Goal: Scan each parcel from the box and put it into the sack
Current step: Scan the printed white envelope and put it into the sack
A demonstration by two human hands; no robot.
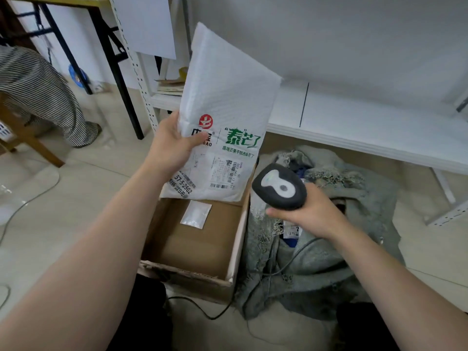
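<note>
My left hand (172,145) grips the left edge of a white padded mailer (225,102) with green print and a barcode label, held upright above the open cardboard box (235,247). A small silvery packet (196,214) lies on the box's brown bottom. My right hand (311,214) is closed around a dark handheld scanner (279,186), its head just right of the mailer's label. The grey-green woven sack (329,269) lies crumpled on the floor right of the box, with parcels showing in its mouth.
A white metal shelf (354,122) runs above the sack. The scanner's black cable (202,310) trails across the tiled floor under the box. At the left stand a wooden stool under striped cloth (38,84) and a black-legged table (114,59).
</note>
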